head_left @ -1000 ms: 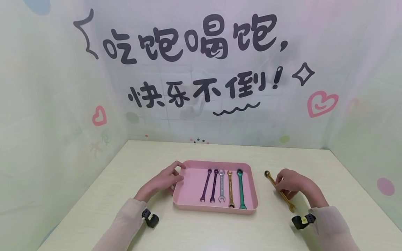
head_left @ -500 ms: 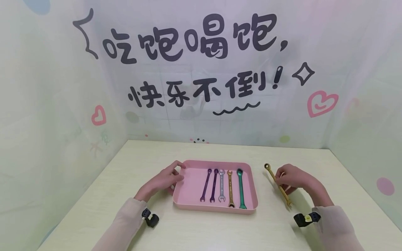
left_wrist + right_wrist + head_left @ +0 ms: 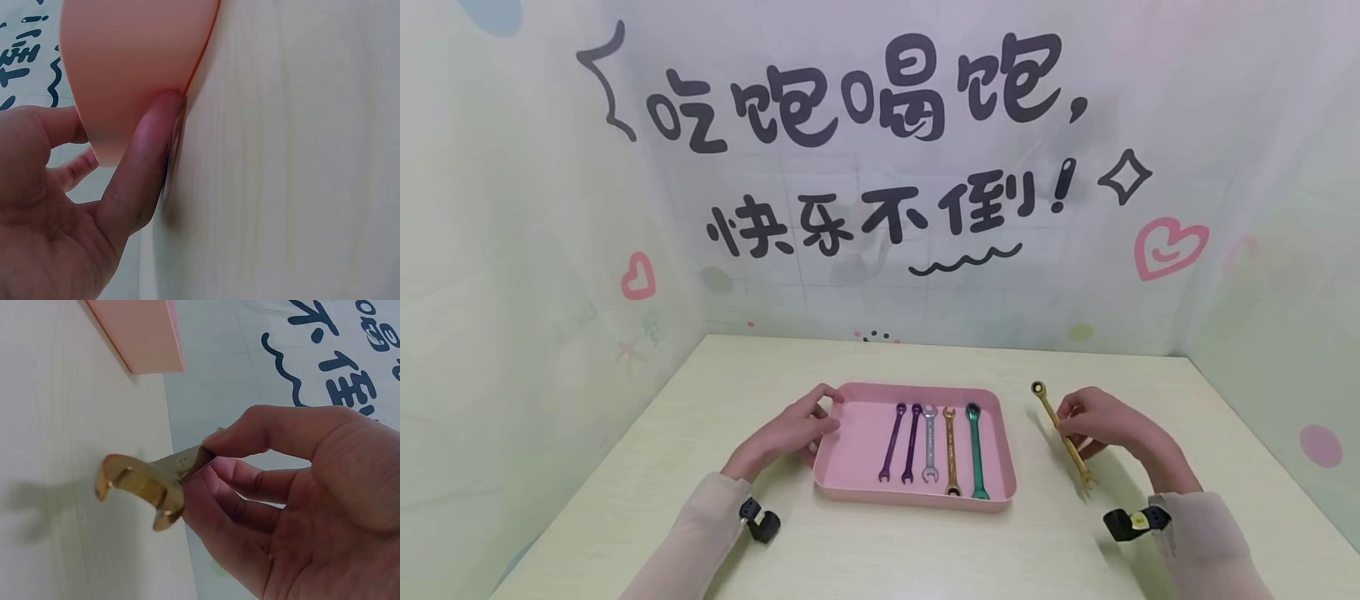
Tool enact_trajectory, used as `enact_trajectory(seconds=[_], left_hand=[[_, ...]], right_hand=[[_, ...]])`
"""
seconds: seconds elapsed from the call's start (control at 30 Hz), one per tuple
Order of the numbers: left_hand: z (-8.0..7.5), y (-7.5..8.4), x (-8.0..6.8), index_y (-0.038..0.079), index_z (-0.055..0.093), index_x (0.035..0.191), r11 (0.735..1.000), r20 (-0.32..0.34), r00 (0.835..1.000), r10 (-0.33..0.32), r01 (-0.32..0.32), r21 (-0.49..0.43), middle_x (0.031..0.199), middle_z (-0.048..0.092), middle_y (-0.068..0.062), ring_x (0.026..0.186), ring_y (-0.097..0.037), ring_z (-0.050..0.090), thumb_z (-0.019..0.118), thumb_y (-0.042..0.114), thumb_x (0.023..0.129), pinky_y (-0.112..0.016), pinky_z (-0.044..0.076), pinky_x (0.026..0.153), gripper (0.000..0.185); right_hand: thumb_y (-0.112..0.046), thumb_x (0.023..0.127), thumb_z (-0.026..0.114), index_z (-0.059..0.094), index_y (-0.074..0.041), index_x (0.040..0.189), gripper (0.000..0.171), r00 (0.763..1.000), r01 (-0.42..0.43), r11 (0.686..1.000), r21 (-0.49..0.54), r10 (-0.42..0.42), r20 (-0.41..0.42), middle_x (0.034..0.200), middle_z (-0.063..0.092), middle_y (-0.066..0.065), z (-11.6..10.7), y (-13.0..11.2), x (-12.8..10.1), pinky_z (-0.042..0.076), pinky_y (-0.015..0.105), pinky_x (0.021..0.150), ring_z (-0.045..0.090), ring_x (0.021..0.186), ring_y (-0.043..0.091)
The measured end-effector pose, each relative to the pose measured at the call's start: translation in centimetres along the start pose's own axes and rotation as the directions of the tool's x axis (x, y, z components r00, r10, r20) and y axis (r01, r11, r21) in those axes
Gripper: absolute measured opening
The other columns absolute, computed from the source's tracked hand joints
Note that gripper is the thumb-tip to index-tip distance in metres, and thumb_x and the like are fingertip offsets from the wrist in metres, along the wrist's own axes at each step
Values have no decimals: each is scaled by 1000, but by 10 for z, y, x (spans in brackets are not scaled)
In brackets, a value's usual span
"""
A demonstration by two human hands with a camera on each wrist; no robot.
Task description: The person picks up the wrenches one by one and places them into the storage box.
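Note:
My right hand [image 3: 1101,419] pinches a gold combination wrench [image 3: 1067,440] by its shaft, to the right of the pink tray [image 3: 857,498]. The wrench is lifted off the table and tilted, its ring end away from me; in the right wrist view its open end [image 3: 140,487] faces the camera. With my left hand [image 3: 792,427] I grip the tray's left side. In the left wrist view the thumb [image 3: 147,156] lies on the tray's outer wall [image 3: 134,56], and the other fingers reach past its edge. Inside the tray lie a green wrench [image 3: 976,454] and another gold wrench [image 3: 951,450].
Left of those in the tray are a silver wrench [image 3: 930,446] and two purple wrenches [image 3: 912,446]. The tray's left part shows bare pink floor. A pale wooden table [image 3: 925,558] carries everything, and a printed curtain [image 3: 850,308] stands behind and at both sides.
My right hand has raised the gold wrench off the table and turned it slightly more upright. The left hand and the tray have stayed put.

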State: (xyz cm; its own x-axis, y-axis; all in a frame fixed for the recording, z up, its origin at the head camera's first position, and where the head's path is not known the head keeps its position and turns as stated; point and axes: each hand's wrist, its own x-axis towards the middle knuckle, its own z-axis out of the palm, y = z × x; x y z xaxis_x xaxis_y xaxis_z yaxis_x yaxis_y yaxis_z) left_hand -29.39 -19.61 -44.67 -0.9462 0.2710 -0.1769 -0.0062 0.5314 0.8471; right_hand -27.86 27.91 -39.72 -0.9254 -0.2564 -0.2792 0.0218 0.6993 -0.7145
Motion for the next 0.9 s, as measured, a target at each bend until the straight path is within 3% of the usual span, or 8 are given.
enact_trajectory(seconds=[0.53, 0.9], left_hand=[[1, 0, -1, 19, 48, 141, 1000, 2, 1000, 1, -1, -3, 110, 59, -17, 77, -25, 66, 58, 18, 103, -37, 62, 57, 40], [1, -1, 1, 20, 48, 141, 1000, -5, 1000, 0, 0, 3, 110, 59, -17, 78, -25, 66, 58, 18, 103, -36, 62, 57, 39]], right_hand=[[-9, 95, 63, 60, 10, 107, 22, 994, 108, 987, 117, -108, -9, 82, 66, 2, -2, -2, 1, 65, 36, 68, 64, 74, 14], [-11, 98, 62, 58, 12, 112, 27, 987, 160, 966, 203, -153, -49, 88, 69, 8, 5, -13, 3, 65, 37, 74, 67, 80, 16]])
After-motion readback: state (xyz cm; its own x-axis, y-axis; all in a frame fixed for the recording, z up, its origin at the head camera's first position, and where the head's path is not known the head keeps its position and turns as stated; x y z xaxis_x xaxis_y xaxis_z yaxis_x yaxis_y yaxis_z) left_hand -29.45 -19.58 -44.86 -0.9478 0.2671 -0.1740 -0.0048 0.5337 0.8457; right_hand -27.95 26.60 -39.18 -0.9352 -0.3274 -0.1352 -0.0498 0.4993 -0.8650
